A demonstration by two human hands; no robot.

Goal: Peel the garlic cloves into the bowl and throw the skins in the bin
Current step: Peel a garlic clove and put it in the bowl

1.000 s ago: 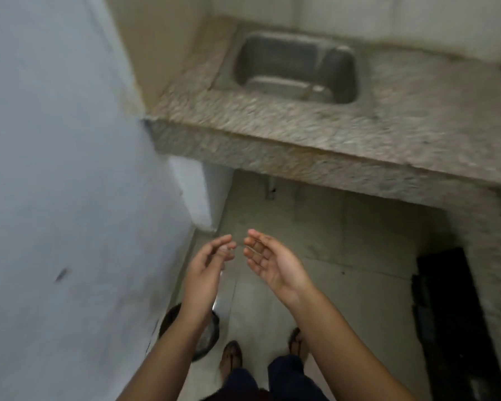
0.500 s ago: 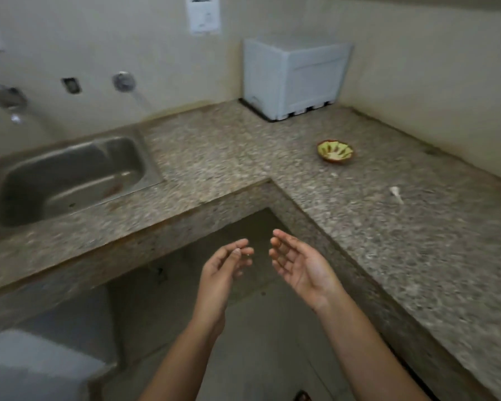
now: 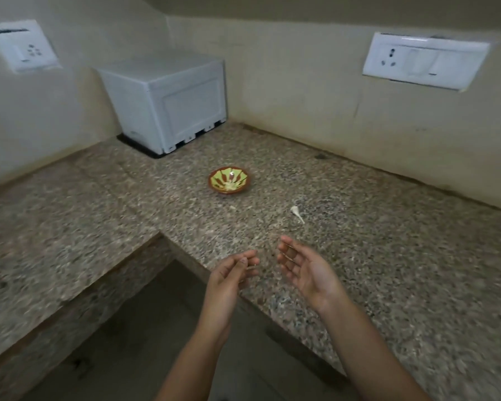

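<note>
A small brown bowl point(image 3: 230, 184) with a green and yellow pattern sits on the speckled granite counter point(image 3: 388, 256), with pale peeled pieces inside. A whitish garlic piece point(image 3: 297, 213) lies on the counter to the right of the bowl, and a tiny pale scrap point(image 3: 232, 207) lies just in front of it. My left hand point(image 3: 229, 280) and my right hand point(image 3: 304, 270) hover side by side over the counter's near edge, palms facing each other, fingers relaxed, holding nothing. The bin is out of view.
A white box-shaped appliance point(image 3: 168, 102) stands in the back corner. Two white switch plates hang on the walls, one at the left point(image 3: 22, 46) and one at the right point(image 3: 422, 60). The counter is L-shaped with an open recess point(image 3: 145, 328) below.
The view has swung from the floor, sink and bin up and right to the counter corner with the bowl. Both empty hands have kept their pose and now hover over the counter edge.
</note>
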